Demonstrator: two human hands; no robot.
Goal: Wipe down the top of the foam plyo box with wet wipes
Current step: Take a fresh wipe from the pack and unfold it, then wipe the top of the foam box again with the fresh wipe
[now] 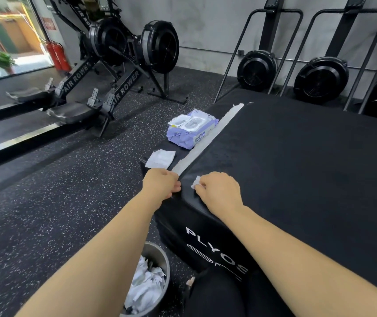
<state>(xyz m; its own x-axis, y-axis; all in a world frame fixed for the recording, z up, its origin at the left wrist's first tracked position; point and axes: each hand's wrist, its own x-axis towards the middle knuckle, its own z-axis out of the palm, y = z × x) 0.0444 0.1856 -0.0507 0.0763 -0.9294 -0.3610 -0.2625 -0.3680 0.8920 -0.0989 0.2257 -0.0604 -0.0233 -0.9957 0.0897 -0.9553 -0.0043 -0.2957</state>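
Note:
The black foam plyo box [297,161] fills the right of the head view, with a grey strip [208,139] along its left top edge. My right hand [219,191] holds a small folded white wet wipe [195,182] against the box top at its near left corner. My left hand [162,185] grips the box's left edge at that corner, fingers curled over the near end of the grey strip. A purple pack of wet wipes [191,129] with its lid open sits on a lower black step beside the box. A flat white wipe [160,159] lies in front of the pack.
A metal bin [157,255] with several crumpled white wipes stands on the speckled rubber floor by my knee. Two air rowers [105,92] stand at left. Black fan machines [320,78] line the back wall behind the box.

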